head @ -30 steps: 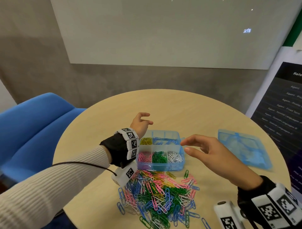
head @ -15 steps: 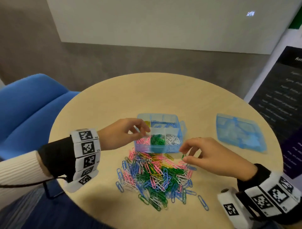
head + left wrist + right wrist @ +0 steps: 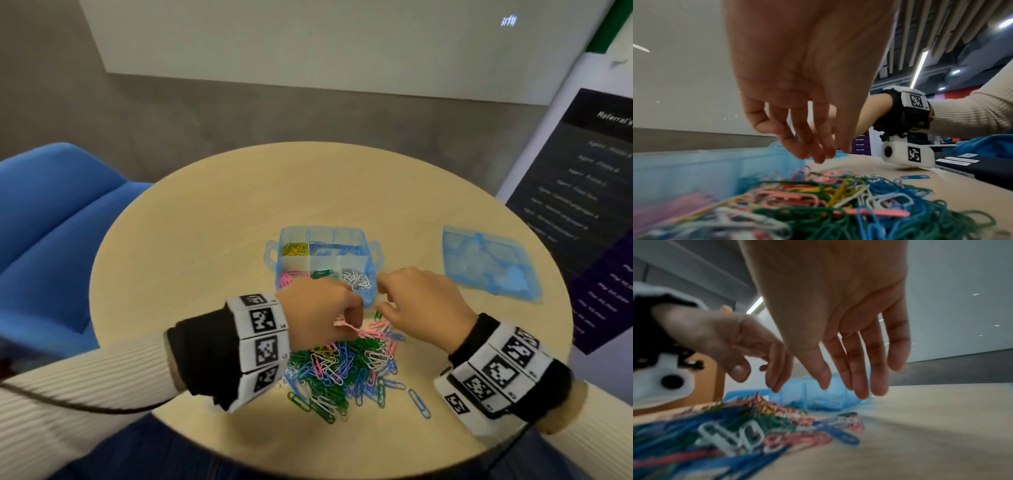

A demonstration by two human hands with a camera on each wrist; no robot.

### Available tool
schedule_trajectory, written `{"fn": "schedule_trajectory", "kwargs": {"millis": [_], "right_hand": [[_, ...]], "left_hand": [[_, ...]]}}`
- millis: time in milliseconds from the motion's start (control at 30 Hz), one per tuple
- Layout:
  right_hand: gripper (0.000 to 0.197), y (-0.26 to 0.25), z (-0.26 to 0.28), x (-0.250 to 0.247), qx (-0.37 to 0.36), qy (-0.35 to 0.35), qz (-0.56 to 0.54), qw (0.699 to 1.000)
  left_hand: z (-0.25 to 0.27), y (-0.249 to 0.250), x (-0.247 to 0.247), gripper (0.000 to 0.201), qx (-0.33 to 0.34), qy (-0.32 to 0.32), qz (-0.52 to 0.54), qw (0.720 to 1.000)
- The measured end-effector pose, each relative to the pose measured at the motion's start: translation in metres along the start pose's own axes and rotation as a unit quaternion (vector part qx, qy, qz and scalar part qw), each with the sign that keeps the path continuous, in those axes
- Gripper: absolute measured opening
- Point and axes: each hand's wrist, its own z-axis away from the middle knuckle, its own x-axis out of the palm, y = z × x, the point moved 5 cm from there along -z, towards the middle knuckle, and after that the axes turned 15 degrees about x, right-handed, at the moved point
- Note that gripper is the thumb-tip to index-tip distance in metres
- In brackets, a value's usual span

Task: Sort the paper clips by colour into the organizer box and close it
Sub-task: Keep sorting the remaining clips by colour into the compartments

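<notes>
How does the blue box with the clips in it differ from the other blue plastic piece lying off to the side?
The box is deep, split into compartments and holds sorted clips: yellow, blue, pink, green, white. The lid is shallow and holds no clips. The box sits mid-table just beyond the loose pile of clips, by both hands; the lid lies apart near the table's right edge, with no hand near it. Both are see-through blue plastic, alike in outline.

Translucent blue organizer box, multicoloured paper clips
</notes>
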Motion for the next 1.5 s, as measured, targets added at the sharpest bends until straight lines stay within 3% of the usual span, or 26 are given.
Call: {"fn": "schedule_trajectory", "kwargs": {"millis": [200,333,600,733,967,1100,1267,1367,1500], "right_hand": [[0.017,-0.019,0.004,-0.01,0.015,0.061,-0.031,0.998],[0.019,-0.025,-0.001,-0.009,0.006,0.074,-0.081,0.994],[0.022,-0.025,-0.001,-0.009,-0.011,0.111,-0.184,0.977],[0.024,-0.022,-0.002,-0.01,0.0,0.119,-0.218,0.969],[0.024,-0.019,-0.005,-0.007,0.01,0.114,-0.234,0.966],[0.022,-0.016,-0.006,-0.007,0.015,0.115,-0.24,0.964],[0.023,-0.014,-0.008,-0.005,0.015,0.098,-0.239,0.966],[0.03,-0.021,-0.006,-0.005,-0.042,0.065,-0.28,0.957],[0.03,-0.033,0.0,-0.001,-0.132,-0.02,-0.365,0.921]], "left_hand": [[-0.015,-0.002,0.017,0.035,-0.019,-0.07,-0.062,0.995],[-0.014,-0.006,0.018,0.038,-0.019,-0.077,-0.047,0.996],[-0.015,-0.003,0.015,0.02,-0.009,-0.053,-0.091,0.994],[-0.014,-0.008,0.014,0.021,-0.007,-0.041,-0.085,0.995],[-0.006,-0.028,0.004,0.02,-0.043,0.017,0.076,0.996],[0.004,-0.039,-0.005,0.018,-0.044,0.066,0.189,0.979],[0.016,-0.05,-0.008,0.012,-0.06,0.125,0.247,0.959],[0.022,-0.054,-0.008,0.013,-0.062,0.147,0.271,0.949],[0.029,-0.059,-0.009,0.022,-0.08,0.189,0.324,0.923]]}}
